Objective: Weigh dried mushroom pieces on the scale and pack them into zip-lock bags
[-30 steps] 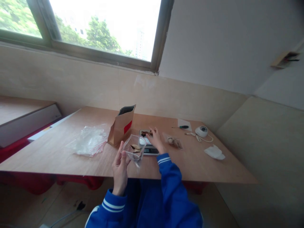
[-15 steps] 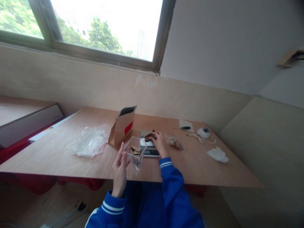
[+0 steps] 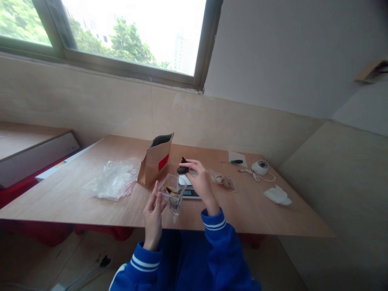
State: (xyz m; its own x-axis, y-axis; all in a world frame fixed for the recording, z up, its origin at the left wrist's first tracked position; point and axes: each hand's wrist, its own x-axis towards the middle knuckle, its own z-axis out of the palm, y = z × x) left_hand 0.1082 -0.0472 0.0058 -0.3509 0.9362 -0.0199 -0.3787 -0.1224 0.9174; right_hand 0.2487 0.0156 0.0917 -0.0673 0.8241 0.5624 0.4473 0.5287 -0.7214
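My left hand (image 3: 153,214) holds a small clear plastic bag (image 3: 172,194) open at the table's near edge; brown dried pieces lie inside it. My right hand (image 3: 198,180) pinches a dark brown dried piece (image 3: 182,169) just above the bag's mouth. Behind my hands sits a small digital scale (image 3: 190,190), mostly hidden by them. A brown paper pouch (image 3: 156,160) with a red label stands open to the left of the scale.
A heap of clear zip bags (image 3: 113,180) lies on the wooden table (image 3: 75,194) at left. Right of the scale lie a filled small bag (image 3: 223,181), a screwdriver (image 3: 233,162), a white round device with a cord (image 3: 260,166) and a white tissue (image 3: 277,195).
My right hand has picked a dark piece off the scale and lifted it back toward the bag held by my left hand. The left hand has stayed put.
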